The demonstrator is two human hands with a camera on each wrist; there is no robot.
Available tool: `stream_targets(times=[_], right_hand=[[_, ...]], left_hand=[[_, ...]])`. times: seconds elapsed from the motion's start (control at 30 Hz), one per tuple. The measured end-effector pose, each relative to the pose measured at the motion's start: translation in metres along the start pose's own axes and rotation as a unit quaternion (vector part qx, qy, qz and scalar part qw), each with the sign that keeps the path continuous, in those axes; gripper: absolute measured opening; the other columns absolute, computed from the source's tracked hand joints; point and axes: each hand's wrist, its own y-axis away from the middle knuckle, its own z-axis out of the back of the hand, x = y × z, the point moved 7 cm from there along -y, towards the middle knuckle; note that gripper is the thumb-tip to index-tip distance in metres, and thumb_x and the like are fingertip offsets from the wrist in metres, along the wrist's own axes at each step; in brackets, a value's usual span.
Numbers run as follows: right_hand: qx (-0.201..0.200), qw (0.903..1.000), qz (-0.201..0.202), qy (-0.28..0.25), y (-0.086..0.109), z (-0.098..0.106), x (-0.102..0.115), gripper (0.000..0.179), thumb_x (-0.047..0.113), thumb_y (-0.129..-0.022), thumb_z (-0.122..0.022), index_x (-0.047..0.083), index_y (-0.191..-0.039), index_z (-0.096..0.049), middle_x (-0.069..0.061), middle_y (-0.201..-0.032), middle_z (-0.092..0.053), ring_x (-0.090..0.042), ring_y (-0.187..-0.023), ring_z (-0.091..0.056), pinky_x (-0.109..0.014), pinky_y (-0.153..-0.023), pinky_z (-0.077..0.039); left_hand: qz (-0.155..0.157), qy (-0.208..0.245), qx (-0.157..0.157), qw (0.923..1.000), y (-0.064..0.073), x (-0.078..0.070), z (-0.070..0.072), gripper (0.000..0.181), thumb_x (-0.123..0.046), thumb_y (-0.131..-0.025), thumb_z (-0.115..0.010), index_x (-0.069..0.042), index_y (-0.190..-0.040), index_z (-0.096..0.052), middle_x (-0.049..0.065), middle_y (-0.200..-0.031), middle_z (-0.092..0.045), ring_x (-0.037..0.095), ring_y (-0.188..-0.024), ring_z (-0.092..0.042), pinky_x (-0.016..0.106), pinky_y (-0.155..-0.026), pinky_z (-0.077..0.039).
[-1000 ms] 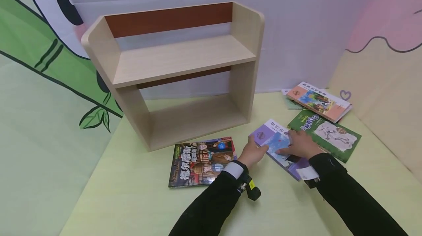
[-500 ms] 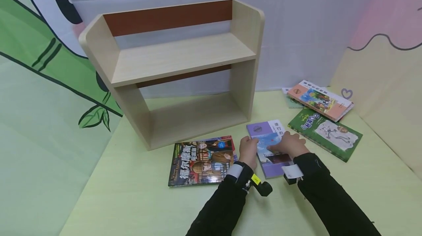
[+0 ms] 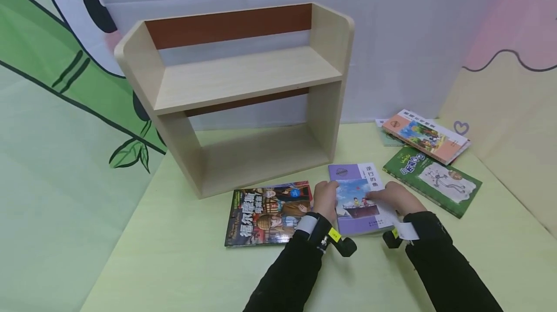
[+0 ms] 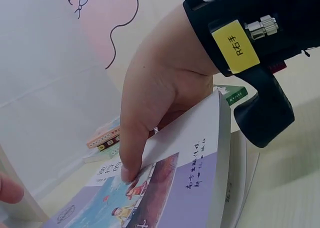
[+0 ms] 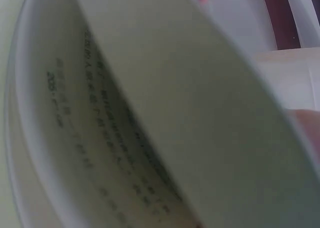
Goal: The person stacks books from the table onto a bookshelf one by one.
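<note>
A purple-and-white paperback book (image 3: 354,196) with a blue picture on its cover lies between the two hands. My right hand (image 3: 400,198) grips its right side, thumb pressed on the cover and the other fingers out of sight beneath. In the left wrist view the right hand (image 4: 165,73) holds that side tilted up. Pages (image 5: 115,123) spread apart close to the right wrist camera. My left hand (image 3: 325,200) pinches the book's left edge with curled fingers. Just left of it lies a dark comic-style book (image 3: 267,213).
Behind the books stands a two-tier wooden bookshelf (image 3: 250,77) with bare shelves. At the right lie a green book (image 3: 435,181) and an orange-covered book (image 3: 426,135) resting on others. The pale table (image 3: 183,268) meets a printed cloth backdrop (image 3: 391,36).
The purple book has turned from slanted to nearly upright and come slightly left. Both hands have moved with it, staying at its sides. The other books stay in place.
</note>
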Motion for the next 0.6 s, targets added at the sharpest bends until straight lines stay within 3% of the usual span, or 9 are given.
stream_targets(times=[0.07, 0.17, 0.2, 0.23, 0.27, 0.3, 0.4, 0.6], right_hand=[[0.005, 0.9999, 0.001, -0.012, -0.002, -0.001, -0.004, 0.058, 0.032, -0.094, -0.058, -0.017, -0.12, -0.04, -0.02, -0.093, -0.058, -0.022, -0.07, -0.062, -0.032, -0.061, -0.05], [0.013, 0.9992, 0.005, -0.038, -0.004, -0.004, -0.008, 0.057, 0.029, -0.097, -0.055, -0.017, -0.124, -0.036, -0.021, -0.095, -0.057, -0.022, -0.07, -0.062, -0.033, -0.061, -0.052], [0.016, 0.9988, 0.007, -0.047, -0.005, -0.005, -0.01, 0.057, 0.028, -0.098, -0.054, -0.017, -0.127, -0.033, -0.021, -0.097, -0.056, -0.022, -0.071, -0.063, -0.033, -0.062, -0.052], [0.018, 0.9984, 0.008, -0.053, -0.005, -0.006, -0.011, 0.058, 0.028, -0.098, -0.053, -0.017, -0.129, -0.031, -0.022, -0.098, -0.056, -0.022, -0.071, -0.062, -0.034, -0.063, -0.052], [0.02, 0.9979, 0.007, -0.061, -0.005, -0.006, -0.013, 0.058, 0.027, -0.099, -0.052, -0.017, -0.129, -0.031, -0.022, -0.099, -0.056, -0.022, -0.072, -0.063, -0.034, -0.063, -0.053], [0.021, 0.9974, 0.005, -0.068, -0.005, -0.007, -0.014, 0.059, 0.027, -0.099, -0.052, -0.017, -0.131, -0.03, -0.023, -0.1, -0.056, -0.023, -0.073, -0.063, -0.035, -0.064, -0.053], [0.012, 0.9972, 0.007, -0.073, -0.004, -0.007, -0.018, 0.061, 0.028, -0.1, -0.05, -0.017, -0.133, -0.027, -0.022, -0.102, -0.055, -0.023, -0.077, -0.062, -0.034, -0.067, -0.052], [-0.015, 0.9964, 0.012, -0.082, 0.008, -0.009, -0.022, 0.064, 0.034, -0.102, -0.043, -0.015, -0.137, -0.024, -0.025, -0.108, -0.054, -0.023, -0.08, -0.061, -0.034, -0.067, -0.052]], left_hand=[[0.003, -0.008, 0.002, 1.0, 0.0, 0.0, 0.001, 0.042, -0.01, -0.094, -0.052, 0.007, -0.132, -0.046, 0.018, -0.125, -0.046, 0.018, -0.065, -0.026, 0.032, -0.073, -0.028], [0.0, -0.022, 0.004, 0.9997, 0.001, 0.001, 0.002, 0.026, -0.01, -0.094, -0.052, 0.005, -0.115, -0.055, 0.015, -0.118, -0.048, 0.026, -0.085, -0.048, 0.038, -0.087, -0.039], [0.0, -0.028, 0.006, 0.9996, 0.001, 0.002, 0.002, 0.024, -0.01, -0.094, -0.052, 0.005, -0.113, -0.056, 0.016, -0.119, -0.049, 0.031, -0.099, -0.05, 0.042, -0.094, -0.039], [-0.002, -0.031, 0.009, 0.9995, 0.002, 0.002, 0.002, 0.03, -0.01, -0.094, -0.052, 0.006, -0.119, -0.056, 0.018, -0.128, -0.048, 0.035, -0.114, -0.047, 0.047, -0.102, -0.037], [-0.004, -0.032, 0.01, 0.9994, 0.002, 0.001, 0.002, 0.036, -0.01, -0.094, -0.052, 0.005, -0.127, -0.053, 0.02, -0.14, -0.041, 0.039, -0.128, -0.039, 0.051, -0.106, -0.033], [-0.008, -0.035, 0.011, 0.9993, 0.002, 0.0, 0.002, 0.036, -0.01, -0.094, -0.053, 0.006, -0.127, -0.053, 0.02, -0.14, -0.041, 0.038, -0.133, -0.034, 0.052, -0.108, -0.032], [-0.011, -0.029, 0.008, 0.9995, 0.001, -0.002, 0.002, 0.035, -0.011, -0.094, -0.054, 0.006, -0.124, -0.056, 0.017, -0.13, -0.047, 0.033, -0.122, -0.041, 0.048, -0.102, -0.037], [0.015, -0.002, 0.002, 0.9999, -0.001, 0.0, 0.005, 0.018, -0.012, -0.092, -0.057, 0.003, -0.098, -0.065, 0.008, -0.092, -0.057, 0.019, -0.084, -0.053, 0.029, -0.07, -0.046]])
